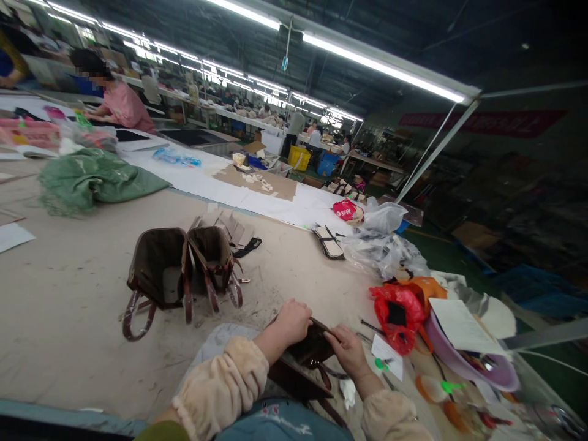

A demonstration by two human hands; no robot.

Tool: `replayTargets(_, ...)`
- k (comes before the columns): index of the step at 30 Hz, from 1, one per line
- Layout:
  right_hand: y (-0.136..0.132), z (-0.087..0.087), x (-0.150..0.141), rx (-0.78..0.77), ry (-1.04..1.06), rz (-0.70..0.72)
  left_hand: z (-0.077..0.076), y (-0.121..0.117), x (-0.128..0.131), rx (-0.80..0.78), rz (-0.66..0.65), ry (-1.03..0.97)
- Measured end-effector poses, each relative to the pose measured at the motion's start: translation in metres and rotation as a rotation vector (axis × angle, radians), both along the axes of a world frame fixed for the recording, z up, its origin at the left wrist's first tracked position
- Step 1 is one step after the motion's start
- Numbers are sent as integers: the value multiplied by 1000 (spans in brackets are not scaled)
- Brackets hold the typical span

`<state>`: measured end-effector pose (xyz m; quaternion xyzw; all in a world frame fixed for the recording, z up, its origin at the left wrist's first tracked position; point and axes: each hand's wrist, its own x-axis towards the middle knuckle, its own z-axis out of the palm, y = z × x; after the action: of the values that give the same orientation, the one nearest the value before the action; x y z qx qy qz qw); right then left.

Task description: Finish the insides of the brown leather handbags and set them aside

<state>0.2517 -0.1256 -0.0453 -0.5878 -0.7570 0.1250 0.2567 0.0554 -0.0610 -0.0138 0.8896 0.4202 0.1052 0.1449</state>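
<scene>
A dark brown handbag (298, 378) lies tilted at the table's near edge, against my body. My left hand (293, 321) grips the far left part of its rim, fingers curled over it. On the right side of the rim, my right hand (348, 348) pinches the edge between thumb and fingers. The bag's dark inside shows between the two hands; its lower part is partly hidden by my left arm. Two more brown handbags, a larger one (158, 260) and a smaller one (212, 250), stand open-topped to the left, their handles hanging down.
At right are a red plastic bag (399, 312), a purple basin (468, 352), a white card (387, 355) and clear plastic bags (383, 251). Green cloth (98, 180) lies far left. Beige pieces (227, 228) sit behind the standing bags. A person in pink (126, 105) works beyond.
</scene>
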Motion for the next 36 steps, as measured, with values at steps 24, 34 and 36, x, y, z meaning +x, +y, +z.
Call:
replayTargets(24,20,1,-13,-45,114,-18,9,-6,9,-37,138,78)
replayTargets(34,20,5,-18,-7,160,-2,5,-6,11,-18,148,91)
replayTargets(36,21,6,-19,-3,166,-2,5,-6,11,-17,151,95)
